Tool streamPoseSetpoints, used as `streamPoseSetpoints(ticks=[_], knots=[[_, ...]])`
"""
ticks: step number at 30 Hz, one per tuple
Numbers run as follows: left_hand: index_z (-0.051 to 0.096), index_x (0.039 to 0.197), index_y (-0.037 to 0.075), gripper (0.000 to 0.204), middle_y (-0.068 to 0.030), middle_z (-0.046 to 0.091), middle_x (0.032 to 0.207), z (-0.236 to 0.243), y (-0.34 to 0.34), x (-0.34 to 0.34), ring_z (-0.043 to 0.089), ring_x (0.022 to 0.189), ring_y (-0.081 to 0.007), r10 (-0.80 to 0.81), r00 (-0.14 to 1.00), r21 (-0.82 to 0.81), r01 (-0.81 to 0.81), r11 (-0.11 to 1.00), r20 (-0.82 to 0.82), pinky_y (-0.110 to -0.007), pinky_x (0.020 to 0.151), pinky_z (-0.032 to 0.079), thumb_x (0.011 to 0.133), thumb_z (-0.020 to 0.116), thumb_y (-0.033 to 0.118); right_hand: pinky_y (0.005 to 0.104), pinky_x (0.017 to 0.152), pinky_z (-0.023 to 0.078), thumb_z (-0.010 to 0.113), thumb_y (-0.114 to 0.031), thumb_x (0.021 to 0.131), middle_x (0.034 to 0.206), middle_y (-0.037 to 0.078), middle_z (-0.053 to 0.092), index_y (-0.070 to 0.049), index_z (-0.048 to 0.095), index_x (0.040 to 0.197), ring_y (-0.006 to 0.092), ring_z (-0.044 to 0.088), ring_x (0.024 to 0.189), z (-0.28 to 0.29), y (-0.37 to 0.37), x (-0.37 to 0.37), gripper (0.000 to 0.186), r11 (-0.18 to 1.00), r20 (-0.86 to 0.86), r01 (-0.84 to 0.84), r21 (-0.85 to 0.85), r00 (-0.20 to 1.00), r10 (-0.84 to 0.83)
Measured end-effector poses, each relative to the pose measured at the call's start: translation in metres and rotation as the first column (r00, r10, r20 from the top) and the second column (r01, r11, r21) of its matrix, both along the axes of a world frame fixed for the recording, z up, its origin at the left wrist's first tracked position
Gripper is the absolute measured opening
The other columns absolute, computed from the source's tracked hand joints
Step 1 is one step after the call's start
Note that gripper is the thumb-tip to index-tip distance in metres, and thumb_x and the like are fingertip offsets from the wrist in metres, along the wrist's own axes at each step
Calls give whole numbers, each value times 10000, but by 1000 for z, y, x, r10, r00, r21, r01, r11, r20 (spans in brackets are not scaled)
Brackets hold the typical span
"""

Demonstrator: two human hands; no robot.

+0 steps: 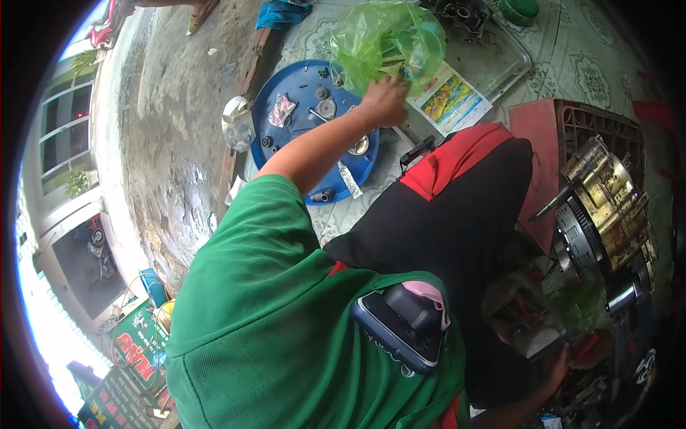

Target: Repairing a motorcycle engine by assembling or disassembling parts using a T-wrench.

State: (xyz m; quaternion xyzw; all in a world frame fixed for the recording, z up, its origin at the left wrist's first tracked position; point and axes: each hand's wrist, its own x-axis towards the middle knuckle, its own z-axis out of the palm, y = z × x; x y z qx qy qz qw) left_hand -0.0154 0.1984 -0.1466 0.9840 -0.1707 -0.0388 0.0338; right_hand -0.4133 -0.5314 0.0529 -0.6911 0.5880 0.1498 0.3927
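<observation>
My left hand [386, 100] reaches over a round blue tray [291, 86] to a translucent green plastic bag [361, 53]. Its fingers curl at the bag's near edge, their tips partly covered. Loose small metal parts lie on the tray, among them a round grey part [326, 108], a small patterned packet [281, 110] and a white tube [349, 180]. Low on the right, my right hand [561, 365] is beside a dark, flat-edged object in shadow. Its fingers are too dim and partly hidden to tell whether they grip it.
A printed colourful sheet [450, 100] lies by a metal tray [511, 68] holding a dark machine part [461, 13]. To the right, a brass-coloured engine-like assembly [607, 204] stands near a red crate [536, 157]. A clear plastic container [238, 129] sits left of the blue tray.
</observation>
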Motion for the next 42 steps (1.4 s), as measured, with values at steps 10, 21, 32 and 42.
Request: streamPoseSetpoints(ticks=[10,21,32,42], knots=[[575,1224,-28,514,-231,632,1038,-23,-59,67,630,962,-355,642,738,-754,-540,375,-209,-418,843,505,775,652,210,339,710,439,576,-572,908,1001,32,624,-139,568,1313,163,578,836,0,6,-7,593,1000,-14,-21,-18,1000,20],[310,1471,68,844,-282,377,1446,-20,-114,117,406,1321,-424,169,984,-760,-158,630,-65,-424,1103,364,729,682,222,250,587,406,560,-561,925,881,-11,582,-162,600,1259,107,554,712,-4,-8,-19,521,997,-6,-28,78,1000,28],[655,1036,24,445,-235,582,1131,-29,-3,73,521,1121,-416,389,916,-150,-400,904,-95,-586,974,389,774,677,383,299,652,435,578,-576,905,897,0,608,-156,601,1272,130,586,769,-9,-22,-17,557,997,-44,-10,74,999,13],[445,1400,-18,1071,-255,293,1525,-8,34,24,167,1437,-474,594,801,237,-564,791,-73,-757,1068,40,705,567,788,350,763,436,558,-585,910,1139,56,637,-135,547,1338,187,595,906,-14,-21,-2,622,1000,-97,12,21,995,-10]])
